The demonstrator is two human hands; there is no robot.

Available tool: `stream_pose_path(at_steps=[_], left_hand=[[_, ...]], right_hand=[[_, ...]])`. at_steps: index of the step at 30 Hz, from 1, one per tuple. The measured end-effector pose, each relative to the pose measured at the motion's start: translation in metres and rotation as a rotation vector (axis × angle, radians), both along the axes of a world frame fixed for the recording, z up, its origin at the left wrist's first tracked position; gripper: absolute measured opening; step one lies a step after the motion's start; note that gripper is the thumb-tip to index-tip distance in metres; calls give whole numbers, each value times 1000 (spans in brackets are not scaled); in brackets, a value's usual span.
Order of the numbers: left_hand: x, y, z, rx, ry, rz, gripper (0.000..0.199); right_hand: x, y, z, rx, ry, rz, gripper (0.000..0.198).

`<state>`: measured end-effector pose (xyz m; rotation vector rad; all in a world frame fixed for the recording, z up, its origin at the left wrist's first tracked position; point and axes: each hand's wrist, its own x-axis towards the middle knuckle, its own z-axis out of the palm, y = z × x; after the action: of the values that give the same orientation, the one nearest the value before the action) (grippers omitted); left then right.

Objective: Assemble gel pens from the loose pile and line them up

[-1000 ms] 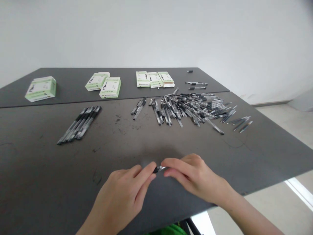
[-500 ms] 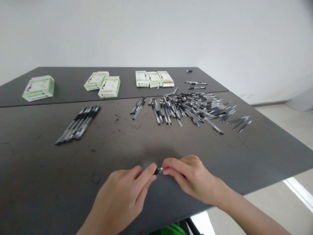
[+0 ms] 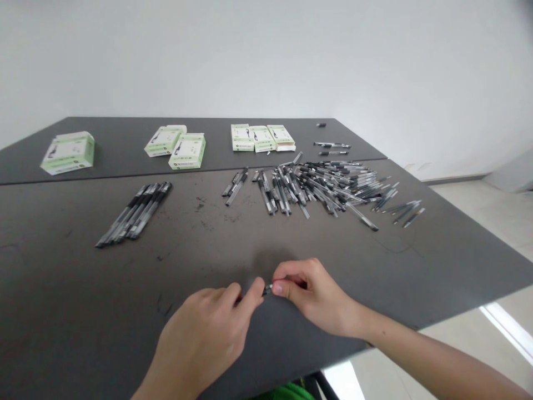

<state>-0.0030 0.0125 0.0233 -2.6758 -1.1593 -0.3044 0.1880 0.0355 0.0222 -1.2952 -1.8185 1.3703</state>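
Low over the table's near part, my left hand [image 3: 212, 325] is closed around a pen [image 3: 267, 289], most of which the fingers hide. Only its dark grip and pale tip end show. My right hand [image 3: 314, 294] pinches that tip end between thumb and forefinger; whether it holds a separate tip piece I cannot make out. Ahead to the left lies a neat row of capped black pens [image 3: 135, 214]. Straight ahead, a large heap of pen parts [image 3: 316, 183] spreads towards the right, with thin refills [image 3: 403, 210] at its right end.
Green and white boxes stand at the back: one on the left [image 3: 69, 153], a pair [image 3: 187, 151] nearer the middle and three together [image 3: 262, 139]. A small group of pen parts [image 3: 235, 186] lies left of the heap. Loose pens [image 3: 332, 145] lie at the far right.
My right hand has shifted slightly left and up, its fingers more curled and closer to my left hand. Less of the pen's tip shows between them. The view has moved slightly.
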Motion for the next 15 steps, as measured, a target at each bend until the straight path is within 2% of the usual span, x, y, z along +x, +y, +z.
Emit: stream_pose_path(at_steps=[4, 7, 9, 11, 15], left_hand=[[0, 0, -1, 7, 54, -11, 37], [3, 2, -2, 17, -19, 12, 30], [5, 3, -1, -1, -160, 47, 24], [6, 3, 1, -47, -360, 89, 21], [5, -1, 9, -297, -747, 236, 18]], right_hand=[[-3, 6, -2, -112, 47, -22, 19], [-1, 7, 1, -184, 117, -18, 22], [1, 6, 4, -231, 206, -37, 27], [3, 5, 7, -216, 289, -74, 33], [2, 5, 9, -153, 319, -39, 34]])
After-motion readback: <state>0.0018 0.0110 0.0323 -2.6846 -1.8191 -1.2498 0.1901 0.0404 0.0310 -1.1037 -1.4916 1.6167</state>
